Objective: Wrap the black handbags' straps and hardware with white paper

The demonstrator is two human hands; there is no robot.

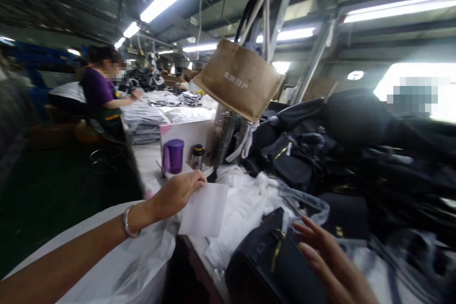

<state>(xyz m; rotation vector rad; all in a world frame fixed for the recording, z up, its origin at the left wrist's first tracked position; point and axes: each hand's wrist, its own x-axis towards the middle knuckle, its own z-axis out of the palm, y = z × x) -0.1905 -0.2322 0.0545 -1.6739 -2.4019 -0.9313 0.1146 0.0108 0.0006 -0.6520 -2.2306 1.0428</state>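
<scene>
Pinched at one corner, a white sheet (204, 210) hangs from my left hand (181, 192), which wears a metal bangle at the wrist. Whether it is paper or thin foam I cannot tell. Close to me at the table's edge lies a black bag (272, 266) with gold-coloured zip pulls. My right hand (326, 256) is over its right side, fingers stretched and apart, slightly blurred. Contact with the bag cannot be made out. White crumpled wrapping (245, 199) lies behind the bag.
Black bags (295, 156) are heaped at the right. A purple cup (174, 156) and a small flask (197, 156) stand beyond my left hand. A brown bag (242, 78) hangs from a post. Large white plastic (142, 251) sits lower left; a co-worker (101, 90) stands farther off.
</scene>
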